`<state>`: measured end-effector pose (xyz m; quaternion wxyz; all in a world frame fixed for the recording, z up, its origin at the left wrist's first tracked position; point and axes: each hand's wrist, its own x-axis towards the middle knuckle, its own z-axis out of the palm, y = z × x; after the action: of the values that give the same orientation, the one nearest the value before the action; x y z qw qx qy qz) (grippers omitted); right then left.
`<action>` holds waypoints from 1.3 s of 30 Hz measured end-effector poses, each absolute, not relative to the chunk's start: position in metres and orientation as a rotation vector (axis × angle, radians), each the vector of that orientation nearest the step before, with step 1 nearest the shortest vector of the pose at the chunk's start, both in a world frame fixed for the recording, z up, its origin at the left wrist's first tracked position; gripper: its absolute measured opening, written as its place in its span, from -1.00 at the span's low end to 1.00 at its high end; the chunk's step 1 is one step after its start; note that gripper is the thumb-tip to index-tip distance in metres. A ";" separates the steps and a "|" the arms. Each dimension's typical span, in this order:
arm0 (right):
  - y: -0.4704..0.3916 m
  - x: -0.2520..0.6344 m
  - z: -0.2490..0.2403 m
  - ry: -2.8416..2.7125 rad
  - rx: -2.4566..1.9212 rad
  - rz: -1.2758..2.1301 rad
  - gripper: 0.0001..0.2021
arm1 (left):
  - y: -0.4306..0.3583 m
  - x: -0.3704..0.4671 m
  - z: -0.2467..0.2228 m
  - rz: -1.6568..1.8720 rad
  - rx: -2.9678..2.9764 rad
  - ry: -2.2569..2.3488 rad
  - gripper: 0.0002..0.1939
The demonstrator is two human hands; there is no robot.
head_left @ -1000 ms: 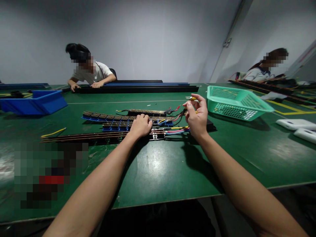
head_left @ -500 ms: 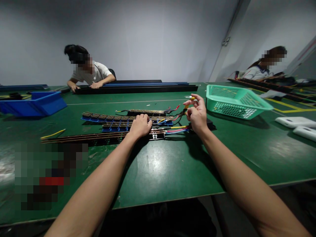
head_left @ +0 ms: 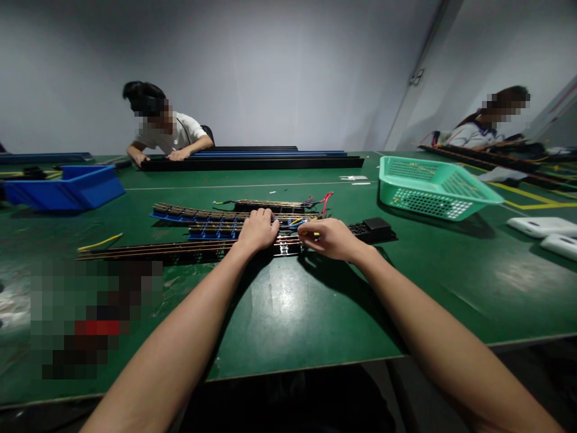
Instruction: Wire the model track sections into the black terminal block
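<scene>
My left hand [head_left: 259, 230] lies over the middle of several narrow strips, fingers bent down on them and tips hidden. Long copper-coloured bars run along the front black strip [head_left: 171, 249]. Behind it are strips with blue bases [head_left: 216, 231]. My right hand [head_left: 331, 237] is closed in a pinch at the front strip's right end, close to its shiny metal contacts [head_left: 283, 245]. A bit of yellow wire [head_left: 304, 233] shows at its fingertips; the rest is covered by the hand. Red wires [head_left: 326, 201] stick up from the rear strips.
A green perforated basket [head_left: 442, 207] stands at right, white devices [head_left: 543, 226] beyond it. A blue bin [head_left: 90, 187] is at left. A black block [head_left: 377, 229] lies right of my right hand. Across the table, a person handles long black profiles [head_left: 270, 163]; another sits far right.
My right hand has come down and left, from raised beside the wires to the front strip's right end. The coloured wires there are now mostly hidden. My left hand has stayed put.
</scene>
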<state>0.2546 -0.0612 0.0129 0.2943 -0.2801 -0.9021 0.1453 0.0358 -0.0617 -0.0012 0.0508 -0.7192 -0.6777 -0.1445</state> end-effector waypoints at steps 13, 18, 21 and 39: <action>-0.069 0.254 0.053 -1.641 -0.639 0.499 -0.65 | -0.061 0.036 -0.001 -0.426 -2.193 -2.053 -0.71; -0.043 0.254 0.057 -1.528 -0.593 0.545 -0.63 | -0.059 0.034 -0.003 -0.436 -2.205 -2.051 -0.71; -0.015 0.255 0.050 -1.465 -0.633 0.644 -0.59 | -0.059 0.034 -0.003 -0.439 -2.208 -2.056 -0.72; 0.008 0.235 0.012 -2.186 -1.011 0.445 -0.64 | -0.061 0.035 -0.002 -0.441 -2.189 -2.040 -0.73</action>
<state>0.2350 0.0077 0.0118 0.3395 -0.3883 -0.8395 0.1711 0.0347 -0.0610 -0.0024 0.0586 -0.7224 -0.6735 -0.1454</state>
